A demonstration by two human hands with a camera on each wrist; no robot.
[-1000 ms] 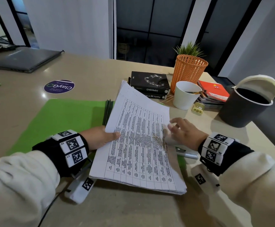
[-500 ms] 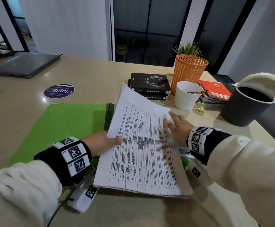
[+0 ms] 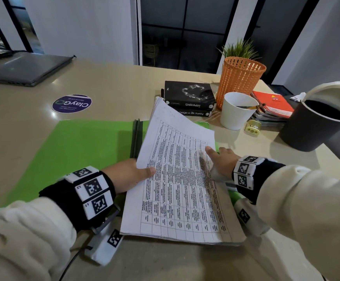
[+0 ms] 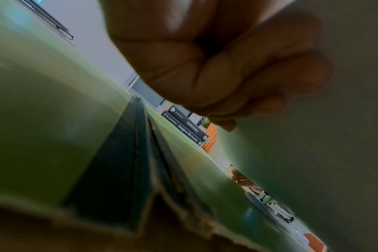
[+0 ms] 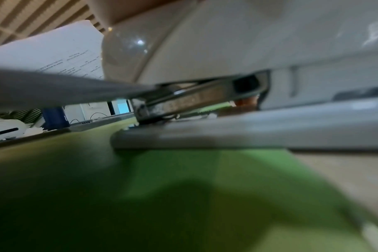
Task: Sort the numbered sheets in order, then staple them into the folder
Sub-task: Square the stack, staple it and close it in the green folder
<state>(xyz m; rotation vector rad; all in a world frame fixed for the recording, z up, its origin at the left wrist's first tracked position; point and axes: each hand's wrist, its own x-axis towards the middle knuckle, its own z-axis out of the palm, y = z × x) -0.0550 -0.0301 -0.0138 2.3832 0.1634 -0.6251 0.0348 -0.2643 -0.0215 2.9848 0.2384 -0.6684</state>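
A stack of printed table sheets (image 3: pixel 177 179) lies tilted over the right half of an open green folder (image 3: pixel 80 151). My left hand (image 3: pixel 128 175) grips the stack's left edge, thumb on top. The left wrist view shows its fingers (image 4: pixel 216 68) curled beneath the paper (image 4: pixel 334 153), above the folder's dark spine (image 4: pixel 123 162). My right hand (image 3: pixel 221 161) lies on a white and grey stapler (image 3: pixel 218 176) at the stack's right edge, index finger straight on the paper. In the right wrist view the stapler (image 5: pixel 227 56) sits on the folder (image 5: pixel 205 187), with the sheets (image 5: pixel 54 51) reaching into its mouth.
Behind the sheets stand two black books (image 3: pixel 189 96), an orange basket (image 3: pixel 240 82), a white cup (image 3: pixel 238 110), a small yellow item (image 3: pixel 253 127) and red notebooks (image 3: pixel 272 106). A dark bin (image 3: pixel 315 126) stands at far right. A laptop (image 3: pixel 23 67) and round sticker (image 3: pixel 71 103) are far left.
My right hand has slid forward along the stack's right edge and its fingers have straightened. The left hand keeps its grip on the left edge.
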